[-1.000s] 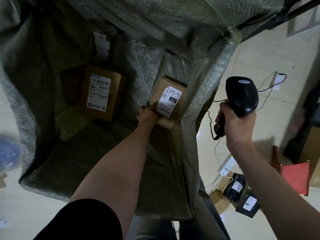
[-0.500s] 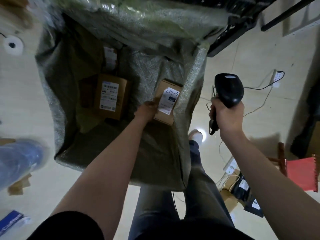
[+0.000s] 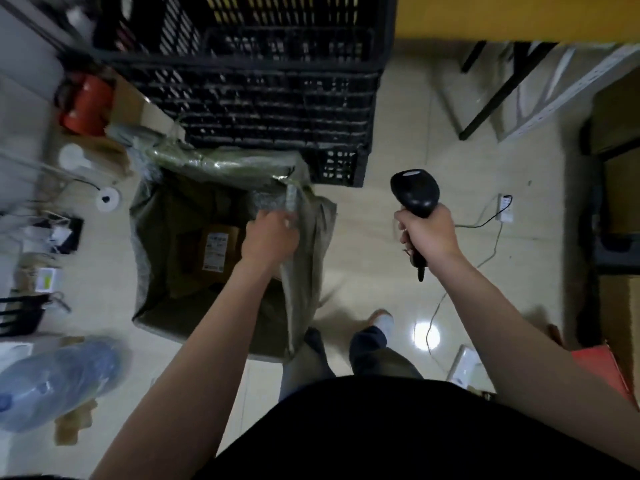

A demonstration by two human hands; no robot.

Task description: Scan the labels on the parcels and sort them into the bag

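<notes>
- Parcel (image 3: 216,252): a brown box with its white label facing up, lying on the bottom of the bag (image 3: 156,237), toward the far side. The label print is too blurred to be read.
- Left hand (image 3: 270,237): held at the bag's right wall, just under the rim, fingers curled toward the fabric. Because of motion blur it cannot be told whether the fabric is pinched or anything is held. The parcel is partly covered by the wrist.
- Right hand (image 3: 427,233): wrapped tightly round the handle of the black scanner (image 3: 415,194). The scanner is held head-up over the floor (image 3: 363,244), to the right of the bag and apart from it.
- Bag: grey-green woven material with the mouth open, stood on the floor with its far edge against a black slatted crate (image 3: 259,91).
- A white power strip (image 3: 505,208) is seen on the floor beyond the scanner, toward the right edge.
- Left of the bag, a white tape roll (image 3: 108,199) is seen on the floor. A blue wrapped bundle (image 3: 59,379) lies near the floor's lower-left corner.
</notes>
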